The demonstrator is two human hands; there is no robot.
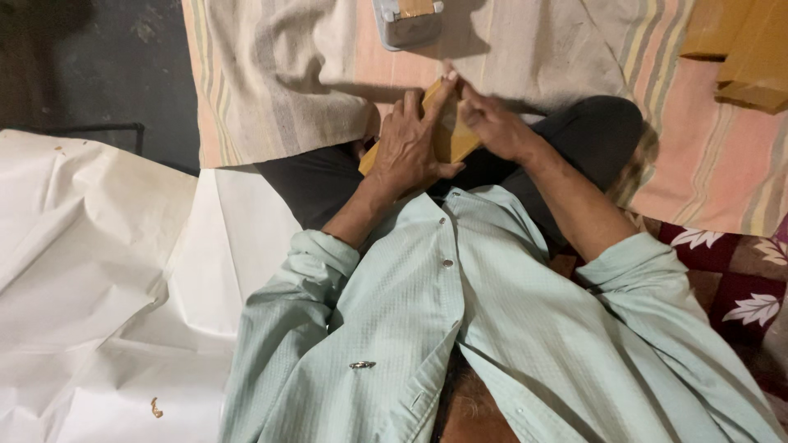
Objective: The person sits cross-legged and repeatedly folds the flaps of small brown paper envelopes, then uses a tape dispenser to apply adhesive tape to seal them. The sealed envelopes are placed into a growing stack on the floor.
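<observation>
I sit cross-legged in a pale green shirt and dark trousers. My left hand (410, 143) lies flat over a yellow-brown paper envelope (456, 139) on my lap, fingers spread on top of it. My right hand (491, 123) grips the same envelope from the right, its fingertips meeting the left hand's fingertips at the envelope's far corner. Most of the envelope is hidden under my hands.
A striped cloth mat (279, 74) covers the floor ahead. A grey tape dispenser (406, 23) sits at its far edge. More brown envelopes (743, 49) lie at top right. Large white paper sheets (98, 271) spread at the left. A dark red flowered fabric (739, 279) lies at right.
</observation>
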